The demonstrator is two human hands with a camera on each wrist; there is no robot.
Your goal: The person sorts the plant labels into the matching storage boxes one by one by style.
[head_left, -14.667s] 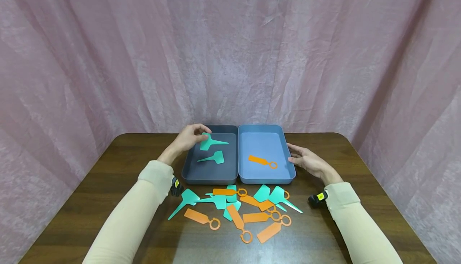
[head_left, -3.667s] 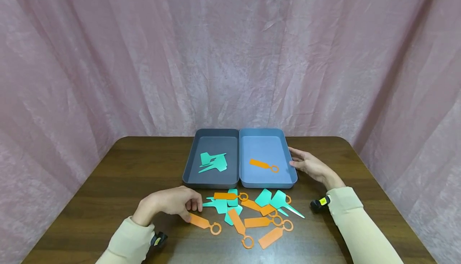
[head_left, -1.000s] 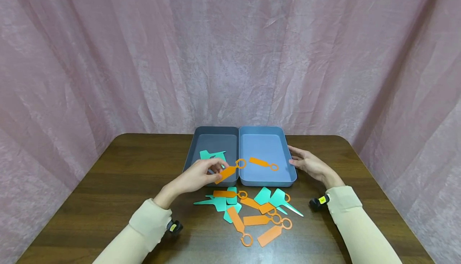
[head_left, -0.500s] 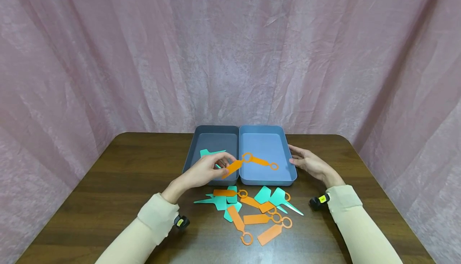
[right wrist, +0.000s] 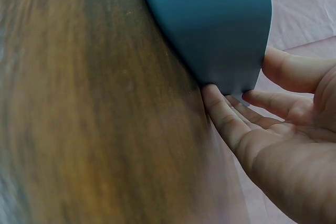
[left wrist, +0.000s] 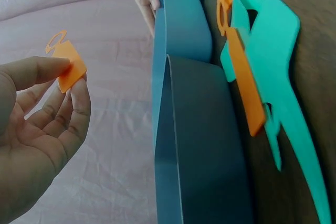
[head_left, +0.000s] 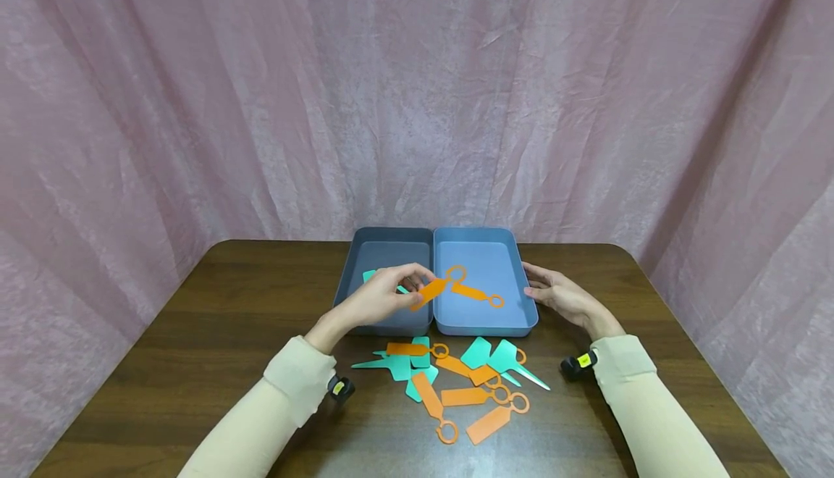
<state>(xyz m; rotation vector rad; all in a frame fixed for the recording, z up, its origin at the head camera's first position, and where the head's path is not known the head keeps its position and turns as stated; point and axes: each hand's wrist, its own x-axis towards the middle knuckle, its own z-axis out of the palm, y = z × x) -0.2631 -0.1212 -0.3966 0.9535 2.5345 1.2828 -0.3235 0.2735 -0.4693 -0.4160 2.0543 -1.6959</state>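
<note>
My left hand (head_left: 381,298) pinches an orange ring-ended plant tag (head_left: 431,292) between thumb and fingers. It is over the right side of the dark grey tray (head_left: 391,250), and the tag's ring overlaps the blue tray (head_left: 478,255) in the head view. In the left wrist view the thumb lies across the tag's flat part (left wrist: 76,69). Another orange tag (head_left: 470,292) lies inside the blue tray. Green T-shaped plant markers (head_left: 368,275) in the dark tray are mostly hidden behind my left hand. My right hand (head_left: 562,298) touches the blue tray's outer right wall with thumb and fingertips.
In front of the trays, several orange tags (head_left: 487,426) and green markers (head_left: 397,366) lie loose on the wooden table (head_left: 260,297), some overlapping. The two trays stand side by side near the table's back edge, with a pink curtain (head_left: 417,101) behind.
A green marker left the table for the dark tray. My left hand then took an orange tag from the table's front left and has carried it up and rightward. The right hand stays put.
</note>
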